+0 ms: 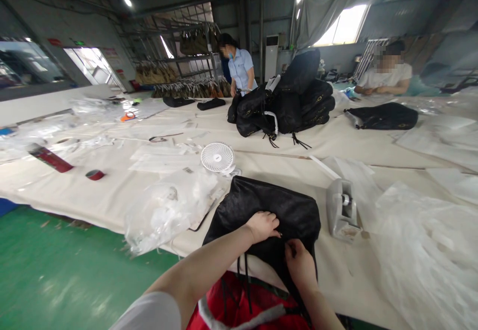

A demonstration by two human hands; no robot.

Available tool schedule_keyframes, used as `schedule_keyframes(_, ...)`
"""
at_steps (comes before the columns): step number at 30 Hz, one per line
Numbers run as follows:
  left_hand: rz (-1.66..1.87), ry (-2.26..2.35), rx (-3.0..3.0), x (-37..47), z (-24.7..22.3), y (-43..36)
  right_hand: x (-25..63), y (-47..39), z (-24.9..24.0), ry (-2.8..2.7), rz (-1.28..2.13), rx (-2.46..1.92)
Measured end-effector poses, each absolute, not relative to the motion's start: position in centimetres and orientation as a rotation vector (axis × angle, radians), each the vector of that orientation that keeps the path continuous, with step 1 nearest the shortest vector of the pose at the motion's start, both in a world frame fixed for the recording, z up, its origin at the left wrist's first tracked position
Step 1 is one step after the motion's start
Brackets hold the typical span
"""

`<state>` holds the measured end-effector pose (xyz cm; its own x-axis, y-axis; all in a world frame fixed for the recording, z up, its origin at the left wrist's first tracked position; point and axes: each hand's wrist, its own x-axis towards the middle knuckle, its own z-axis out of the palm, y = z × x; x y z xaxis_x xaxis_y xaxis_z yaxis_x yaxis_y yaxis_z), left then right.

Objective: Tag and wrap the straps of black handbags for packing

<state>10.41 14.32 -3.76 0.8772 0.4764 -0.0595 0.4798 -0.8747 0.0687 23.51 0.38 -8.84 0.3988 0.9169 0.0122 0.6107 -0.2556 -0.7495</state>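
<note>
A black handbag (274,198) lies on the cream-covered table right in front of me, with thin dark cords hanging off its near edge. My left hand (263,226) rests on the bag's upper side, fingers spread a little and pressing on the material. Just right of it, my right hand (299,261) is closed, thumb and fingertips pinching at the bag's near side. Whatever small detail lies between those fingertips is too dark to make out. A strap in pale wrapping (242,320) hangs below the bag, against red cloth (239,295) at my body.
A tape dispenser (341,210) stands right of the bag, beside crumpled clear plastic (425,240). More plastic bags (168,210) and a white fan (217,157) are on the left. Black bags (287,101) are piled farther back. Two people (242,66) work across the table.
</note>
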Motion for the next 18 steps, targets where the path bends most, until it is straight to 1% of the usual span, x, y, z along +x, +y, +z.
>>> schedule_keyframes(3, 0.100, 0.933, 2.808, 9.0, -4.0, 12.4, 23.7, 0.6, -8.4, -1.455, 0.400, -1.867)
schedule_keyframes(7, 0.408, 1.285, 2.585, 6.4, -5.7, 9.2, 24.1, 1.8, -7.4, -1.874, 0.164, -1.797)
schedule_keyframes(11, 0.379, 1.372, 2.516, 5.2, -6.3, 8.1, 24.5, 3.0, -6.8, -2.233, -0.047, -1.764)
schedule_keyframes(15, 0.295, 1.317, 2.529, 4.9, -5.1, 8.1, 24.5, 3.7, -6.5, -2.503, -0.325, -1.666)
schedule_keyframes(18, 0.281, 1.313, 2.550, 4.8, -4.4, 7.8, 24.5, 4.2, -6.5, -2.604, -0.470, -1.550)
